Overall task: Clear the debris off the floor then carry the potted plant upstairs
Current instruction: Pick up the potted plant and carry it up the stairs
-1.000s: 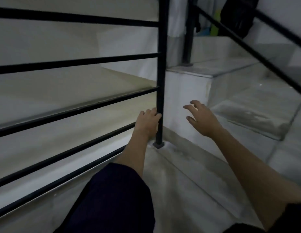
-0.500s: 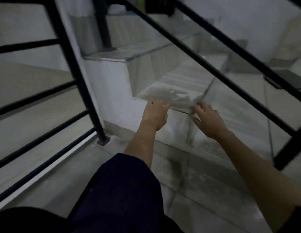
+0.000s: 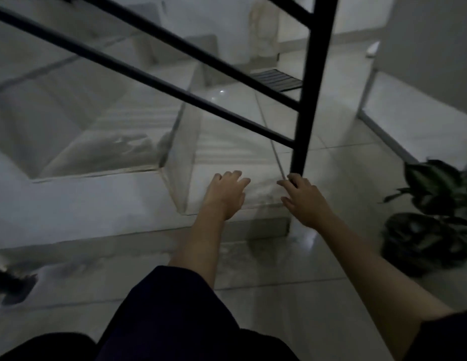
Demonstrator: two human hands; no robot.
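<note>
Closest to the camera is a dark knee [image 3: 159, 316], and both bare arms reach out past it over the pale tiled floor [image 3: 292, 321]. The left hand [image 3: 226, 195] is out over the bottom step [image 3: 235, 207] with its fingers spread a little. Its grip is open and holds nothing. The right hand [image 3: 304, 201] is beside it, just in front of the foot of the black rail post [image 3: 304, 105]. Its grip is open too, and it is empty.

The potted plant [image 3: 433, 217] sits on the floor off to the right, at the edge of the view. It stands up straight, with dark leaves over a dark pot. It is well apart from both hands. The right hand is the nearer one, so it looks like the hands must swing to the right to get to the plant.

Farther back the steps go up to the left behind the slanting rails. The picture is dim and blurry, so I cannot tell if any debris lies on the floor.
</note>
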